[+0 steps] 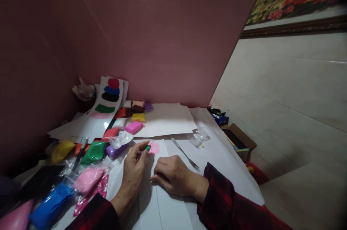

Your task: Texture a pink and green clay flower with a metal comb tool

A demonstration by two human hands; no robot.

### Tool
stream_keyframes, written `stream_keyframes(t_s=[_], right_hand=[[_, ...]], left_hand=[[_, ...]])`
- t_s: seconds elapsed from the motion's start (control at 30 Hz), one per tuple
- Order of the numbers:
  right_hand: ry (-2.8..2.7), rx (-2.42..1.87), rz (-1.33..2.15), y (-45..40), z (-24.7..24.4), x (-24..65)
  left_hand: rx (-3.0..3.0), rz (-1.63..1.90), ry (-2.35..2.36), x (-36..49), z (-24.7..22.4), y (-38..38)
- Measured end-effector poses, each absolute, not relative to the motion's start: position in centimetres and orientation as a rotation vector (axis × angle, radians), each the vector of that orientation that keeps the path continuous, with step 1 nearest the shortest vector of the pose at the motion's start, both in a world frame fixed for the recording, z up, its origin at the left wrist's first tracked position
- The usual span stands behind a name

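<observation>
My left hand [135, 166] pinches a small green lump of modelling clay [147, 148] between thumb and fingertips, beside a pink textured patch [154, 147] on the white paper [151, 201]. My right hand [173, 175] rests on the same paper, just right of the left one, with its fingers curled in. Whatever it may hold is hidden. A metal fork [185, 154] lies to the right of the paper, beyond my right hand. To the left of my left hand sits a purple clay packet [116, 150], with a crumpled clear wrapper over it.
Clay packets in many colours, including green [94, 153], blue [51, 204] and magenta [134, 127], crowd the left side. A sheet with coloured patches [111, 94] leans at the back left. Clear plastic scraps [199, 136] lie right of centre. An open box [238, 139] stands past the right edge.
</observation>
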State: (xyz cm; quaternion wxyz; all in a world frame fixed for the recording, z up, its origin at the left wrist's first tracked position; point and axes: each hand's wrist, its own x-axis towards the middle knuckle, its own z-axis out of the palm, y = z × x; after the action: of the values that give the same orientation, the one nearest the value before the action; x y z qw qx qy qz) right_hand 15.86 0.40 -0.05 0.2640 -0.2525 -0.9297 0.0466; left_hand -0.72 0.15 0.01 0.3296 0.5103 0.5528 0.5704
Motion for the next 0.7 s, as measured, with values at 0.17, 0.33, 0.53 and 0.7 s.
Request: stream_keyframes(t_s=[0.17,0.33,0.53,0.7], right_hand=[[-2.523,-0.683,0.130,0.41,-0.01,15.86],[-2.536,-0.686,0.145,0.39,-0.11,15.86],[-2.521,-0.693,0.119,0.41,-0.16,15.87],[-2.526,-0.685,0.120,0.36,0.08,15.83]], left_hand=[[1.323,1.497,1.479,-0.67,0.11,0.25],[1.336,1.522,1.477,-0.62,0.49,0.19],[1.348,1.495,1.439,-0.60,0.26,0.09],[1.331,1.507,1.457,-0.62,0.21,0.14]])
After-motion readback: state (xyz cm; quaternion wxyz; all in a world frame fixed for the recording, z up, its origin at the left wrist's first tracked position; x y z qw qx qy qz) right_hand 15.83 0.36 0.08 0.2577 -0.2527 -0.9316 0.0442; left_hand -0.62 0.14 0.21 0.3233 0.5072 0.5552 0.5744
